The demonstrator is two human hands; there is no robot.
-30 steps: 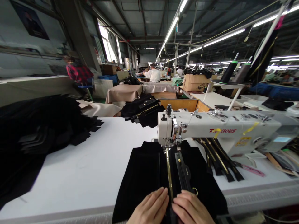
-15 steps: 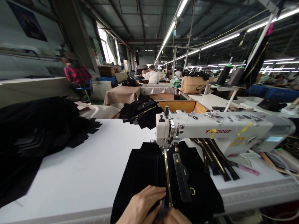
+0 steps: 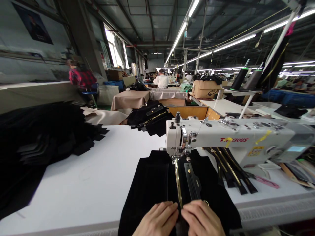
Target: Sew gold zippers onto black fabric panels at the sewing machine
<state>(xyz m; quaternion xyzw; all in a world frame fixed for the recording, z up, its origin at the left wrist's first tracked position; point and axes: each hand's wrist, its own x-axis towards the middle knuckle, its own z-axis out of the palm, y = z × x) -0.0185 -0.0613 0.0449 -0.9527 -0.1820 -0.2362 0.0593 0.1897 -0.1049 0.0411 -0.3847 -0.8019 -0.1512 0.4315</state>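
Two bare hands rest side by side at the near edge of a white work surface point(image 3: 93, 177), pressing down on a flat piece of black velvet-like fabric point(image 3: 150, 183). The left hand point(image 3: 157, 220) lies palm down with its fingers point(image 3: 169, 209) extended and close together, flat on the cloth just left of a thin gold zipper strip point(image 3: 178, 185). The right hand point(image 3: 201, 219) mirrors it just right of the strip, fingers point(image 3: 189, 209) also flat and nearly straight, not curled around anything. The two hands almost touch across the strip.

The gold strip runs straight away from the hands to the presser foot of a white industrial sewing machine point(image 3: 233, 139), which stands across the far end of the fabric. Just right of the strip lies a narrow black strap with a small gold ring point(image 3: 194, 183), its near end under the right hand.

To the right of the fabric, under the machine arm, lies a fan of black and gold zipper lengths point(image 3: 231, 170). At the left edge of the surface sits a large heap of black fabric pieces point(image 3: 41, 144). Farther back is a smaller pile of black pieces point(image 3: 150, 119). Other people work at distant tables.
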